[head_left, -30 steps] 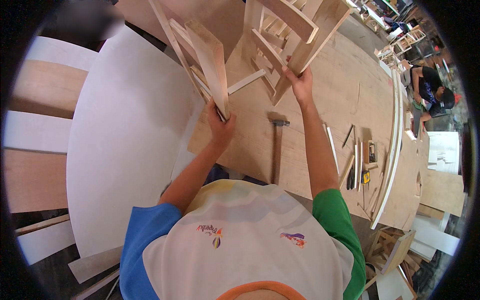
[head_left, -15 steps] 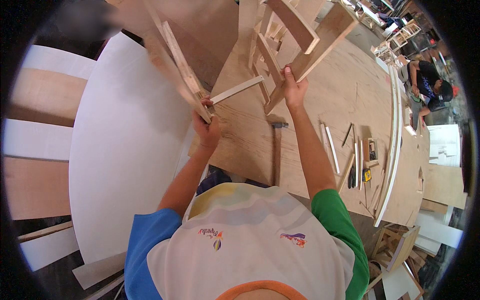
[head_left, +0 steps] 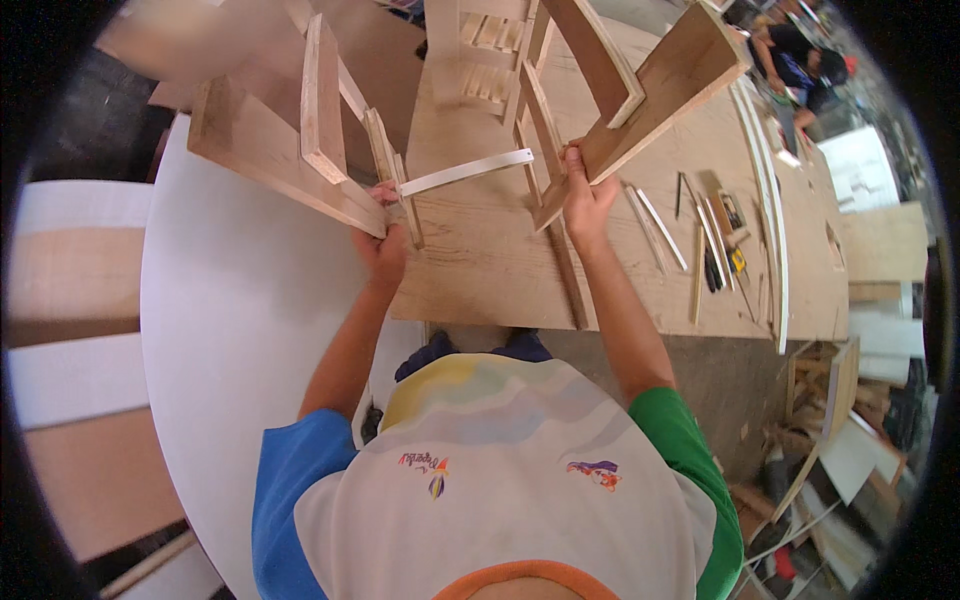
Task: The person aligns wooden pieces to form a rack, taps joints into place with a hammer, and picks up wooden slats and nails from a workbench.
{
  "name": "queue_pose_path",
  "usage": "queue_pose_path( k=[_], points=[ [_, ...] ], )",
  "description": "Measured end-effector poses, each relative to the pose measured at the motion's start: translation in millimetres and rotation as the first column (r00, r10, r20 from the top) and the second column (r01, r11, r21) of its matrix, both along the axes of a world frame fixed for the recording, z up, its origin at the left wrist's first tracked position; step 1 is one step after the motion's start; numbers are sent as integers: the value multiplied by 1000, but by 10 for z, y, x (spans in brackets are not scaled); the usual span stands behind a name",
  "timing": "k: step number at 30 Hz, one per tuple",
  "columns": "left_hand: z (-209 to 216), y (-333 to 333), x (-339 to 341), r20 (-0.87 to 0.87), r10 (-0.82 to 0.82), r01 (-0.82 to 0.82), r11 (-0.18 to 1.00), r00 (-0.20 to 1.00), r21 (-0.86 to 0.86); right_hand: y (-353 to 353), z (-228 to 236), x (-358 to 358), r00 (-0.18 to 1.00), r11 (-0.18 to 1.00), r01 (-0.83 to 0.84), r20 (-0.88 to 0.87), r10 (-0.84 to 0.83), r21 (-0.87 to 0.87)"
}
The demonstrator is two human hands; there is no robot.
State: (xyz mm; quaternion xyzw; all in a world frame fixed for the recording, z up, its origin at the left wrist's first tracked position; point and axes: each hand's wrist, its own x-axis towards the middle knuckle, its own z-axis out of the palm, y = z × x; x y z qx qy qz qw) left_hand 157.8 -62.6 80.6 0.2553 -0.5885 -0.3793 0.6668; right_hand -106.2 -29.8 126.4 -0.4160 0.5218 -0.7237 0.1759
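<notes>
My left hand [head_left: 383,238] is closed round the near end of the left plywood side [head_left: 270,155] of a wooden frame. My right hand [head_left: 588,203] grips the frame's right plywood side [head_left: 665,95], thumb on the near face. A pale crossbar [head_left: 467,172] spans the gap between the two sides. Shorter boards stand along each side: a left board [head_left: 322,105] and a right curved board [head_left: 595,50]. The frame is held tilted, sides splaying outward. Below the right side lies a hammer, only its wooden handle [head_left: 566,275] showing; its head is hidden.
The frame is over a plywood worktable [head_left: 460,285]. On its right lie thin strips [head_left: 663,228], black-handled pliers [head_left: 712,268], a yellow tape measure [head_left: 738,260] and a small wooden box [head_left: 733,212]. A large white panel [head_left: 240,330] is at left. Another person [head_left: 790,60] works far right.
The frame's left side has swung out to the left, and its broad face now shows. My left hand has shifted slightly left. The hammer's head has become hidden behind the frame.
</notes>
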Motion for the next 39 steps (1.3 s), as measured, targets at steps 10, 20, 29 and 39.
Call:
queue_pose_path(
  k=[10, 20, 29, 39],
  points=[
    [-24, -158, 501, 97, -204, 207, 978, 974, -20, 821, -72, 748, 989, 988, 150, 11, -150, 45],
    [-134, -189, 551, 90, -309, 313, 949, 947, -43, 885, -208, 867, 970, 969, 242, 20, -243, 47],
    [-89, -125, 511, 176, -234, 246, 968, 956, -50, 886, -281, 672, 983, 978, 179, -57, -174, 106],
    [-82, -135, 438, 198, -180, 198, 978, 964, -73, 977, -68, 631, 995, 985, 1, 103, -19, 172]
  ],
)
